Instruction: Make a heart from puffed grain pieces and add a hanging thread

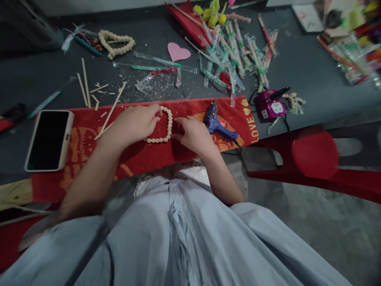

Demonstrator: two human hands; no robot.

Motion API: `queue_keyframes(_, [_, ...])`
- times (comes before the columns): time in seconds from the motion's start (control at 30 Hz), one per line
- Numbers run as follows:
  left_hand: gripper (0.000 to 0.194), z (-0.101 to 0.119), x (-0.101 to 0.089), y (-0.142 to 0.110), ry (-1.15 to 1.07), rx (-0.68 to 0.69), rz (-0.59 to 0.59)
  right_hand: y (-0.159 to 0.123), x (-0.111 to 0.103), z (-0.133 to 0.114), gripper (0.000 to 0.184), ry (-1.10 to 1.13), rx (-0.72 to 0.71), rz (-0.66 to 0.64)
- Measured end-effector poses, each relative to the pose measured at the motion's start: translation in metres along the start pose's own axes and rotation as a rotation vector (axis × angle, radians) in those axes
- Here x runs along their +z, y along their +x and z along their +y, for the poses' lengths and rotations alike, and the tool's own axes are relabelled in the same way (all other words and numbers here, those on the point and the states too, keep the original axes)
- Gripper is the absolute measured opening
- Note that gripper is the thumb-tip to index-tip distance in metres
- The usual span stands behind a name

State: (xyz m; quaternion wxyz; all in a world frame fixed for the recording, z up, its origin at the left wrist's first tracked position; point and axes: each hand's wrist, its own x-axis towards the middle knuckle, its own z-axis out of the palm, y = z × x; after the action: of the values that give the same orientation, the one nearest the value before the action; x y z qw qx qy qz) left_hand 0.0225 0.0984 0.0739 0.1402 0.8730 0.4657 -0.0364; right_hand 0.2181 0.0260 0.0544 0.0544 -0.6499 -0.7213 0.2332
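Observation:
A pale frame [169,125], built from small wooden bits with a bumpy edge, lies flat on a red towel [137,155]. My left hand [138,121] covers its left side, fingers bent around the top edge and thumb inside the outline; the exact contact is partly hidden. Just right of the frame, my right hand [193,133] has thumb and forefinger apart, with nothing visible between them. A blue glue gun [217,123] rests on the towel beyond that hand. Beside my left wrist lies a thin wooden stick [111,111].
A phone [49,140] lies at the towel's left end. Behind are a heart-shaped frame [117,44], a pink heart [178,52], plastic wrappers [157,65] and bundled wrapped sticks [235,47]. A purple device [269,106] stands right, near a red stool [315,153].

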Motion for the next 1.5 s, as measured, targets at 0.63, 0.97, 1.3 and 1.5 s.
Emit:
queue_keyframes(0.63, [0.034, 0.015, -0.005, 0.024, 0.219, 0.12, -0.089, 0.004, 0.002, -0.001, 0.036, 0.077, -0.03, 0.025])
queue_keyframes(0.97, [0.035, 0.015, -0.006, 0.015, 0.22, 0.14, -0.04, 0.014, 0.006, 0.014, 0.012, 0.378, -0.15, 0.086])
queue_keyframes(1.3, [0.038, 0.016, -0.008, 0.009, 0.114, 0.061, -0.017, -0.017, 0.006, 0.025, 0.027, 1.214, -0.252, 0.237])
queue_keyframes(1.5, [0.036, 0.006, -0.003, 0.008, 0.151, 0.088, 0.061, -0.022, 0.018, 0.017, 0.032, 1.436, -0.108, -0.07])
